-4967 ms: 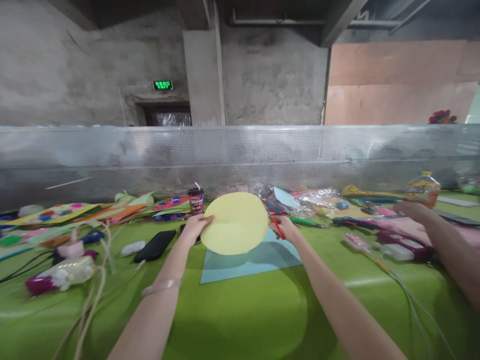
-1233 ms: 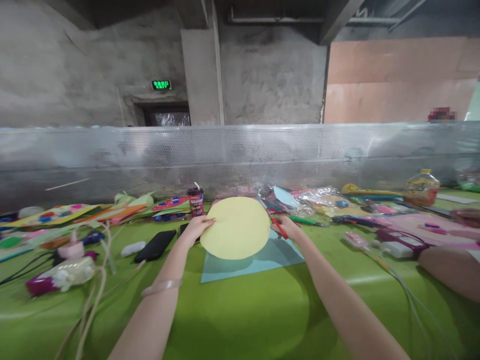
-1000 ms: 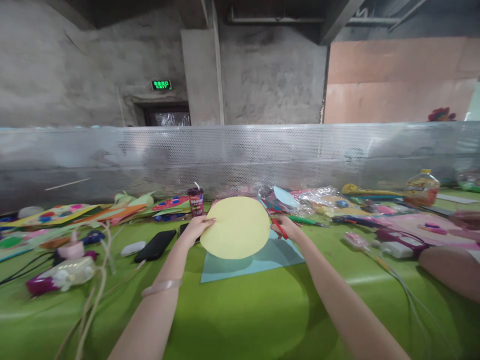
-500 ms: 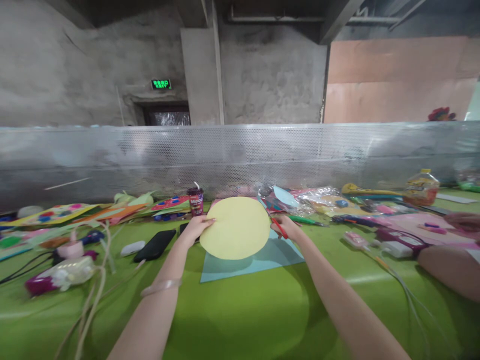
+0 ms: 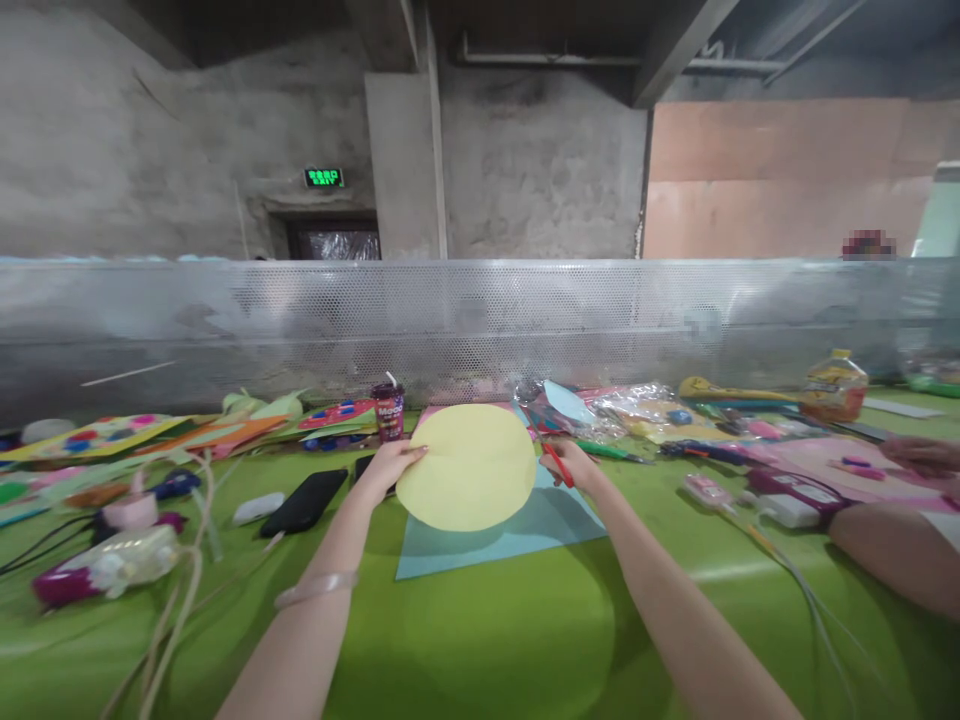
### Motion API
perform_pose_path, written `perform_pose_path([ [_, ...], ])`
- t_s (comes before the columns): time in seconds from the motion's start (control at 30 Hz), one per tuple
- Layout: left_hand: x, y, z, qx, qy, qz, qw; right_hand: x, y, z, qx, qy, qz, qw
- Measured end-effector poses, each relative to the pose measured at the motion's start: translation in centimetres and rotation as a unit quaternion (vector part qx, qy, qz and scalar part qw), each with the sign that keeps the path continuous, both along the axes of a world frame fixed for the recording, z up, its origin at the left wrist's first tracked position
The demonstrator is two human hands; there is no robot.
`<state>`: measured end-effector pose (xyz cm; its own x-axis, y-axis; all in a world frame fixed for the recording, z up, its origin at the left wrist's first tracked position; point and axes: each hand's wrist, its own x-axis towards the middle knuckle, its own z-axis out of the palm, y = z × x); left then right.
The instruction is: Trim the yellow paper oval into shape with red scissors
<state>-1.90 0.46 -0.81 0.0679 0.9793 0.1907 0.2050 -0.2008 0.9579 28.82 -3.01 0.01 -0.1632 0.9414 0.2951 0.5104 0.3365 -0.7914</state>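
Note:
A round sheet of pale yellow paper (image 5: 466,468) is held up over the table, its left edge pinched by my left hand (image 5: 391,466). My right hand (image 5: 573,466) is closed around the red handles of a pair of scissors (image 5: 559,468) at the paper's right edge. The blades are hidden, so whether they touch the paper I cannot tell. Beneath the yellow circle lies a sheet of light blue paper (image 5: 517,545). A dark purple cup (image 5: 389,412) with a white straw stands just behind my left hand.
Left of my arm lie a black phone (image 5: 305,502), a white case (image 5: 259,508) and a glue bottle (image 5: 109,565) beside looping cords. Craft papers and plastic wrap line the back, before a perforated metal partition (image 5: 480,320). At right, another person's arm (image 5: 896,550) rests near a bottle (image 5: 835,388).
The whole view has shifted slightly, with everything a little lower in the picture. My hands keep the same hold on the yellow paper and the scissors.

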Motion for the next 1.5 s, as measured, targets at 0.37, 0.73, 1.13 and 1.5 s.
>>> perform_pose_path([
  [0.37,-0.16,0.37,-0.35,0.004,-0.006,-0.008,1.0,0.02,0.08,-0.25,-0.01,0.0,0.016,1.0],
  [0.73,-0.24,0.52,-0.49,0.009,-0.006,0.001,1.0,0.13,0.69,-0.7,0.003,-0.027,0.006,1.0],
  [1.13,-0.27,0.32,-0.23,0.012,-0.006,0.013,1.0,0.1,-0.08,-0.1,0.044,-0.04,-0.031,0.998],
  [1.5,-0.01,-0.21,0.21,0.004,0.003,0.019,1.0,-0.08,-0.31,0.02,0.045,-0.043,0.001,0.998],
])
